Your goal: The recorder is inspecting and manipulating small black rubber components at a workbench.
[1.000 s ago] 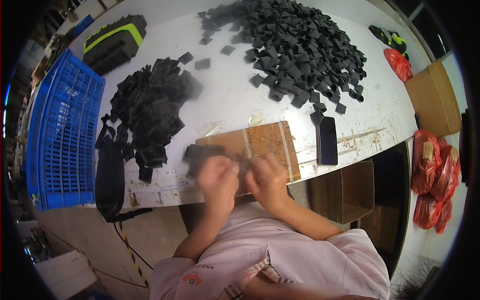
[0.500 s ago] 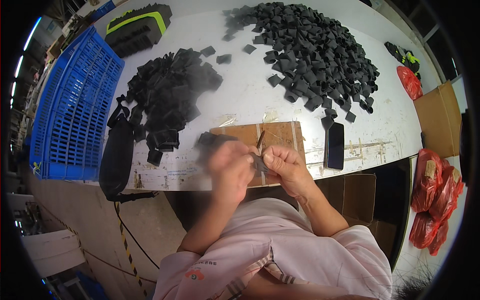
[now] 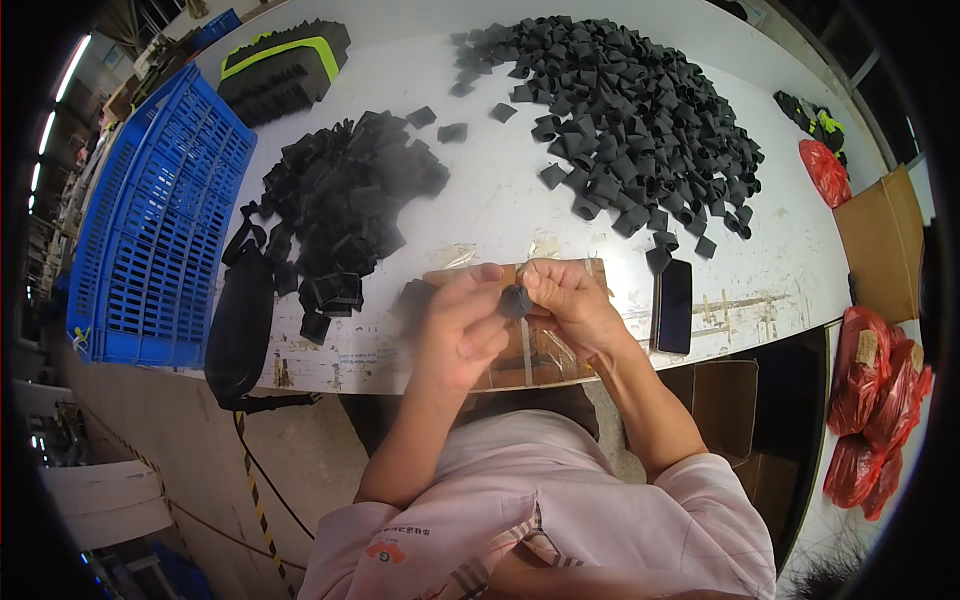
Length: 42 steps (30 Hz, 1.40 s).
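Above a brown board point(image 3: 550, 372) at the table's front edge, my two hands meet around a small black fabric loop point(image 3: 515, 302). My right hand point(image 3: 575, 305) pinches it between thumb and fingers. On its other side, my left hand point(image 3: 462, 330) has its curled fingers against the loop, with the index finger raised. A slim dark tool that stood out between the hands is not clearly visible now. Left of the board, a heap of flat black fabric pieces point(image 3: 345, 190) lies loose. A larger heap of rolled black loops point(image 3: 640, 120) spreads over the far right.
A blue plastic crate point(image 3: 165, 220) stands at the left, beside a black pouch point(image 3: 240, 325). A black brush-like stack with a lime band point(image 3: 285, 70) lies far left. Right of the board is a phone point(image 3: 672, 305). Red plastic bags point(image 3: 868, 390) and a cardboard box point(image 3: 880, 240) are at the right.
The black piece now shows as a rounded loop instead of a flat corner. My left index finger has lifted, and the dark tool no longer shows clearly. The view has shifted slightly.
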Available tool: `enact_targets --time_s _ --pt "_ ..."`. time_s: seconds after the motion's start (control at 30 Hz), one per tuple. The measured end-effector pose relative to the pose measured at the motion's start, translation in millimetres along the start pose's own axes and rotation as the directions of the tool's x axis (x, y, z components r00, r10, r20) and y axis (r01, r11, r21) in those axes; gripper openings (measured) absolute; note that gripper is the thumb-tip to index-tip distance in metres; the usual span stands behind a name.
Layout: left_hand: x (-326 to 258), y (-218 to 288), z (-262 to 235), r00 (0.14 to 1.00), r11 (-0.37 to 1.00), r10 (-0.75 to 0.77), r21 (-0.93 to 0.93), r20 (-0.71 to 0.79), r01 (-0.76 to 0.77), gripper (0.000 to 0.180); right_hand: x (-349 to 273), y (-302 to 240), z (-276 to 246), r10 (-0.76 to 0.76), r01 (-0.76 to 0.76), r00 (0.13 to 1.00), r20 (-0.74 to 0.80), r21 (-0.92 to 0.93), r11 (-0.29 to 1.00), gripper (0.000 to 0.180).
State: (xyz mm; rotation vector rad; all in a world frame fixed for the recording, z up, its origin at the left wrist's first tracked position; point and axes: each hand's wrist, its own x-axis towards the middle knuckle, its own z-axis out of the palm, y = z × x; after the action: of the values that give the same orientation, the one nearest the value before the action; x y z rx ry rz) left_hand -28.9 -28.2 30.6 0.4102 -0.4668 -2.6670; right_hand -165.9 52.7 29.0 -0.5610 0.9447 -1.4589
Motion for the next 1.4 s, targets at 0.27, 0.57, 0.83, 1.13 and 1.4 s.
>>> enact_targets --time_s 0.27,0.57,0.83,1.13,1.4 --pt "-2.2 -4.3 1.3 0.998 0.996 0.020 -0.091 0.060 -0.014 0.017 1.9 0.5 -5.5 0.036 -0.033 0.998 0.042 -0.061 0.998 0.029" --pt "0.5 -6.2 13.6 0.766 0.341 0.590 0.781 0.256 -0.524 0.032 -9.9 0.2 1.2 -0.412 0.301 0.909 -0.067 -0.580 0.757 0.026" --pt "0.9 -4.5 20.5 0.691 0.218 0.624 0.767 0.365 -0.603 0.011 -31.3 -9.1 27.9 -0.733 0.456 0.633 0.250 -0.885 0.091 0.033" --pt "-7.8 -11.3 22.8 0.822 0.771 0.569 0.364 -0.026 -0.522 0.009 -18.7 -7.0 34.8 -0.821 0.415 0.484 0.302 -0.905 -0.089 0.017" --pt "-10.3 -13.0 6.4 0.759 0.539 0.638 0.629 0.131 -0.561 0.009 -18.4 2.6 21.7 -0.795 0.472 0.557 0.238 -0.879 0.068 0.014"
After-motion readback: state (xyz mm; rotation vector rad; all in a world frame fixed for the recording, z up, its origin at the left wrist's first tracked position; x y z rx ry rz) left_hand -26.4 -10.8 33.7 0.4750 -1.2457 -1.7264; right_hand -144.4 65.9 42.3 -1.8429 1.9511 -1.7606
